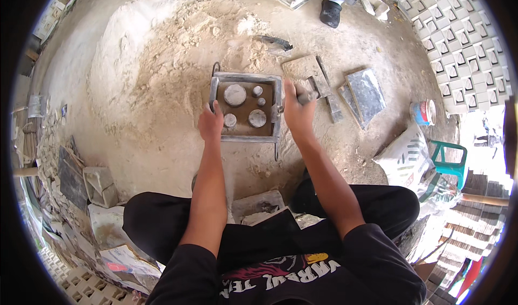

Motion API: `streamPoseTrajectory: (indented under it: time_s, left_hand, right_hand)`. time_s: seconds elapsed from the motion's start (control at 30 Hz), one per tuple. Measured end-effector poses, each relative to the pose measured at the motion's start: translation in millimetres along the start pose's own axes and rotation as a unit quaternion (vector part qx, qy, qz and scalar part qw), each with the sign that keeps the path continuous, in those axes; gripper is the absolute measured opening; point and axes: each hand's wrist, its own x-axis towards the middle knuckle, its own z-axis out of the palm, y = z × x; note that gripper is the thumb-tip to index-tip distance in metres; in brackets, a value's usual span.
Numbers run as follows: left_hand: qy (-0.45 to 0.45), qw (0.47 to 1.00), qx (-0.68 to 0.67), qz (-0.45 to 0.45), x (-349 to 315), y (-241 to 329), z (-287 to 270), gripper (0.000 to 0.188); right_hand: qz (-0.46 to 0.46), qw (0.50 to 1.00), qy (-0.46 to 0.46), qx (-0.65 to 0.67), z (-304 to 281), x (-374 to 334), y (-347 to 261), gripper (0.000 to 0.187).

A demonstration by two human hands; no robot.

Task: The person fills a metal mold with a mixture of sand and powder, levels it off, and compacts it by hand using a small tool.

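A square grey molding frame (pixel 245 139) lies on the sandy ground in front of me, filled with packed brown sand. Several round pale discs of different sizes (pixel 234 95) are set in it. My left hand (pixel 210 122) is closed around the frame's left side, thumb up by the inner edge. To the right of the frame, my right hand (pixel 298 113) is closed on a tool with a rounded grey handle (pixel 307 97); its far end is hard to make out against the things behind. Bent metal rods stick out at two corners of the frame.
Loose pale sand (pixel 178 51) is heaped beyond the frame to the left. A flat board (pixel 302 70), dark bars and grey plates (pixel 367 92) lie to the right. Farther right are a bucket (pixel 423 113), a sack (pixel 404 154) and a green stool (pixel 450 159). Another person's shoe (pixel 330 14) shows at top.
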Motion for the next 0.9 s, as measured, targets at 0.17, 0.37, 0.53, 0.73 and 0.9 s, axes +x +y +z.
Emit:
streamPoseTrajectory:
  time_s: [0.17,0.37,0.53,0.73,0.9]
  left_hand:
    - [0.004,1.0,-0.003,0.005,0,-1,7,0.056]
    - [0.007,1.0,-0.005,0.003,-5,12,8,0.056]
    - [0.009,1.0,0.004,0.009,-2,2,4,0.055]
    - [0.002,1.0,0.005,0.013,-3,5,6,0.054]
    - [0.018,1.0,0.002,0.015,-4,9,6,0.053]
  right_hand:
    - [-0.024,0.995,-0.081,-0.045,-5,2,12,0.046]
    - [-0.05,0.998,-0.025,-0.04,-15,-7,45,0.045]
    - [0.021,0.998,-0.031,0.054,-20,-5,1,0.042]
    - [0.033,0.999,-0.012,0.017,-20,-7,7,0.043]
    - [0.029,0.999,-0.02,-0.001,-13,-27,24,0.045]
